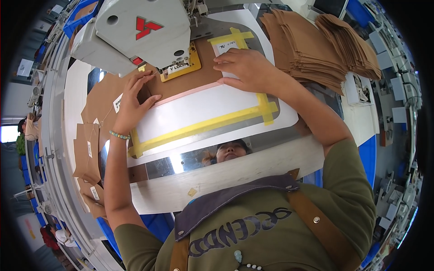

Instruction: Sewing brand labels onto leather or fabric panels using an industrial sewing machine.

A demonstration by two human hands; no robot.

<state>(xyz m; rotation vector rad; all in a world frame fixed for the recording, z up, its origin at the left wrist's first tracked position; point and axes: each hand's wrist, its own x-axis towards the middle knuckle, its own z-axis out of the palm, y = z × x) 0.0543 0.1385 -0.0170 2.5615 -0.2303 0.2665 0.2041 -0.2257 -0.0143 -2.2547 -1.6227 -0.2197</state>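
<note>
A person's bare hands flank a brown panel [187,89] at eleven o'clock in the view, spread at the foot of a white sewing machine [144,29]. The left hand [132,100], at ten o'clock, points toward twelve, fingers bent and thumb parted widely, its tip by the panel's near edge; whether it pinches any material cannot be told. The right hand [253,70], at one o'clock, reaches toward ten from a bent elbow, palm down, fingers loosely extended and thumb apart, gripping nothing visible. Its palm's underside is out of sight, and it partly covers a white label [226,47]. The machine head and a yellow frame [195,58] hide the panel's far part; the machine's top is cut off at twelve.
</note>
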